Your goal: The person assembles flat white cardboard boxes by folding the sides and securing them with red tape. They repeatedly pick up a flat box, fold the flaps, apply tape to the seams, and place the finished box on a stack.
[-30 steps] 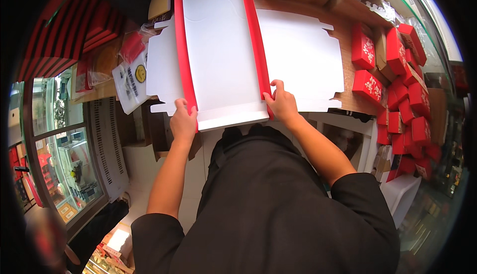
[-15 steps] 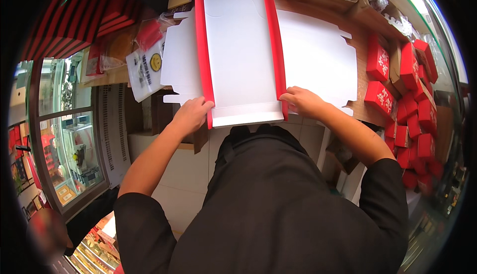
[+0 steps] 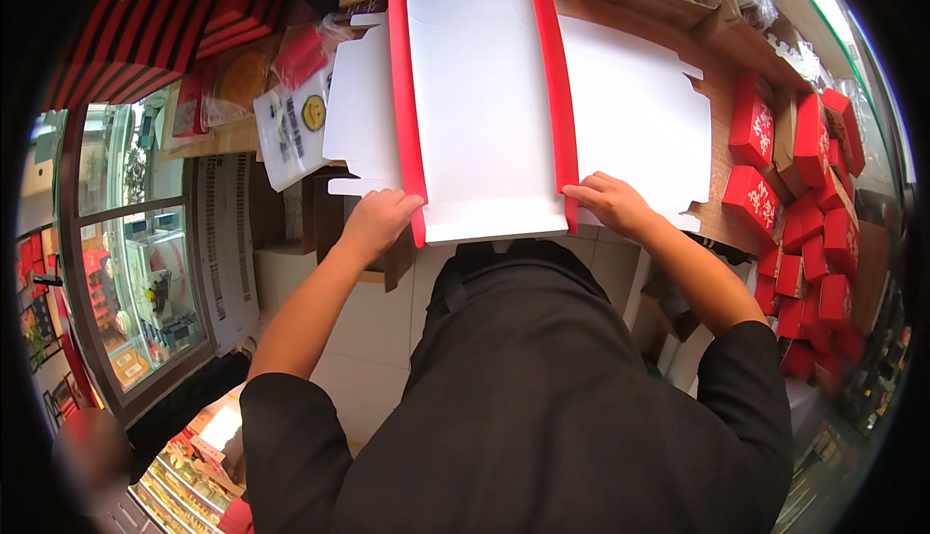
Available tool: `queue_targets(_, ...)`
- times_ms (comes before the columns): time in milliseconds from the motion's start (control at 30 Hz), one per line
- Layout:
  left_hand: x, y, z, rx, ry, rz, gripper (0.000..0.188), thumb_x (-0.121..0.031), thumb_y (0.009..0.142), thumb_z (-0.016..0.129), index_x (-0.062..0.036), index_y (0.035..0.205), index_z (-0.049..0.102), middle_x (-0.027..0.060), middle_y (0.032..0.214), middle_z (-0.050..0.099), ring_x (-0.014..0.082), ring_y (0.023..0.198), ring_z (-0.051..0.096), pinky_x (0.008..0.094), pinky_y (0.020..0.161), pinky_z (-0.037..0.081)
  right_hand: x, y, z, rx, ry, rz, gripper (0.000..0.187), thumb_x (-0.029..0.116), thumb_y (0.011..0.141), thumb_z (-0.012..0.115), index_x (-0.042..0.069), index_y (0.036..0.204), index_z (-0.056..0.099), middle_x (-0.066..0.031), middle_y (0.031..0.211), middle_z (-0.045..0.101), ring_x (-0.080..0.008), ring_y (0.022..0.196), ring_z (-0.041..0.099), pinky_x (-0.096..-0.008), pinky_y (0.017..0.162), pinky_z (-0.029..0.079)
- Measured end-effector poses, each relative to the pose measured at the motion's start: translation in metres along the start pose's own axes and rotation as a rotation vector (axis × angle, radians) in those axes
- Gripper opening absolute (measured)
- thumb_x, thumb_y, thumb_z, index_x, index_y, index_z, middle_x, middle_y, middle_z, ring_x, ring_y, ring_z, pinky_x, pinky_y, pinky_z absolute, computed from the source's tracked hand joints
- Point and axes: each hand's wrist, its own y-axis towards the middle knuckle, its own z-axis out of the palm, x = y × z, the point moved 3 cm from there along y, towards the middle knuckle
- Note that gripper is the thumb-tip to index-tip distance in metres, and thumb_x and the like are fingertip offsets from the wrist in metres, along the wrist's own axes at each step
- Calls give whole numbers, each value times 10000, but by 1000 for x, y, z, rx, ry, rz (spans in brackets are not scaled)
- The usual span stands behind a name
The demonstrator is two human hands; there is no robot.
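Both forearms reach forward, left hand (image 3: 376, 222) and right hand (image 3: 608, 203) apart, fingers curled, palms down.

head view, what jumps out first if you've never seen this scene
The big white cardboard sheet with two red side strips fills the top middle, lying on a wooden counter. The left hand and right hand each press on a near corner of it, at the red edges. A heap of small red boxes stands along the right side.

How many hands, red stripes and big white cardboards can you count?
Hands: 2, left hand and right hand
Red stripes: 2
White cardboard sheet: 1
Total: 5
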Motion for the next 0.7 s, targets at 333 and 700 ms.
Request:
queue_targets(333,6,-11,11,-99,-101,-64,254,-55,791,625,-113,1038,642,63,760,577,253,733,579,355,657,462,-12,-9,10,-38,-1,26,377,25,793,623,114,1157,650,-79,825,554,-241,797,551,-328,721,484)
queue_targets(700,-34,11,-70,-819,-1341,-339,271,-241,1014,493,-6,1112,587,69,909,646,152,791,617,305,765,494,29,22,-51,-681,1261,264,267,205,1004,500,-20,1131,564,-147,952,671,-221,866,645,-361,812,518)
